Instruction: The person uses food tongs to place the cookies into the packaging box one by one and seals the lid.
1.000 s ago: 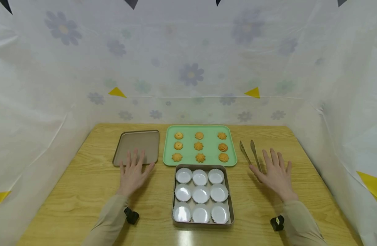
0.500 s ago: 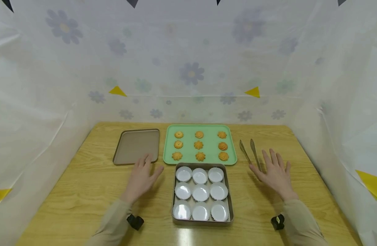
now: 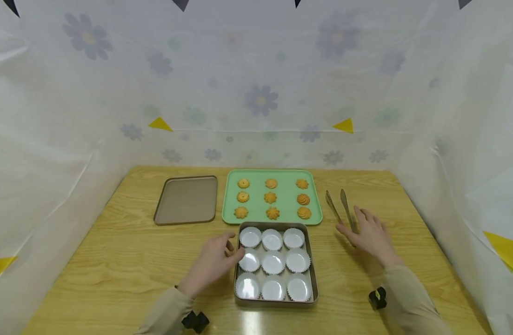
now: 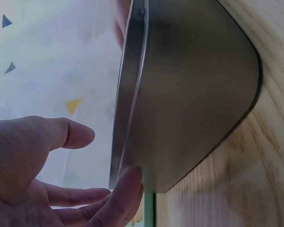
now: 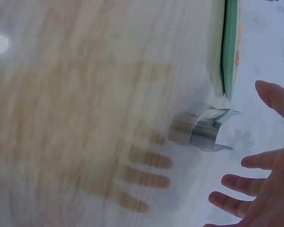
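in the head view, the left hand (image 3: 214,260) is at the left side of a deep metal pan (image 3: 277,304), its fingers bent and its thumb parted from them, the thumb's tip lying over the rim in this view. nine white fluted cups (image 3: 273,263) sit in the pan in three rows of three. the right hand (image 3: 371,235) is by the near end of a pair of metal tongs (image 3: 345,201), its palm turned down and its fingers slightly bent; the thumb covers part of the tongs from here. the tongs lie on the wooden table (image 3: 114,251) with their arms apart and their tips pointing away from the person. just behind the pan is a green tray (image 3: 256,204) bearing nine cookies (image 3: 270,197), and to its left lies a shallow brown tray (image 3: 187,200). a white sheet (image 3: 223,60) printed with flowers stands behind. in the left wrist view, the left thumb is clear of the pan, while a bent finger is at the lower end of its rim; whether it touches i cannot tell. in the right wrist view, the right hand's fingers are spread, pinching nothing, with the tongs just beyond them and the edge of the green tray farther off.
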A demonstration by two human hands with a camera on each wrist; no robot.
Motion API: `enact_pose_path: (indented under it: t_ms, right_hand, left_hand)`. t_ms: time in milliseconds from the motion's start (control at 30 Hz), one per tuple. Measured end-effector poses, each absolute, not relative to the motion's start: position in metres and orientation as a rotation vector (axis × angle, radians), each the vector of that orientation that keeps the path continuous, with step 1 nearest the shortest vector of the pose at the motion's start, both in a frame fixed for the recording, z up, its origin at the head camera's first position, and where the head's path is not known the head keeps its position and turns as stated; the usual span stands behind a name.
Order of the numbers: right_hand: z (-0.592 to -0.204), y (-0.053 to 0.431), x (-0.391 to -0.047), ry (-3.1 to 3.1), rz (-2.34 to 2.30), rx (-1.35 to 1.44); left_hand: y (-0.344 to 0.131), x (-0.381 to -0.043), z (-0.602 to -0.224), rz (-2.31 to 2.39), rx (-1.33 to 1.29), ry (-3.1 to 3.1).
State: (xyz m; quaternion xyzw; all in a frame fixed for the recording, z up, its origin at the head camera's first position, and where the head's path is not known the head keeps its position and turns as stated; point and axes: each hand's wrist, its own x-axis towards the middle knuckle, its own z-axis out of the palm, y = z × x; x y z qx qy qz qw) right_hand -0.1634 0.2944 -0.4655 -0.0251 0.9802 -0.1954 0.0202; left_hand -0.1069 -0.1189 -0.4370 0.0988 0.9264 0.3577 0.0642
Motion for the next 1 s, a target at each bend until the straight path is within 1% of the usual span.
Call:
enact_pose_path:
  t_ms: [400, 667, 1000]
  right_hand:
    - [-0.469, 0.293, -0.173, 2.948, -0.587, -0.069]
    - [-0.467, 0.291, -0.180, 2.906, -0.601, -0.033]
    - [-0.460, 0.285, -0.183, 2.932, -0.568, -0.063]
  left_hand:
    - [-0.118, -0.104, -0.439, 1.236, 0.244, 2.648]
    - [-0.117, -0.105, -0.441, 1.263, 0.251, 2.658]
    - [-0.118, -0.106, -0.443, 1.291, 0.279, 2.636]
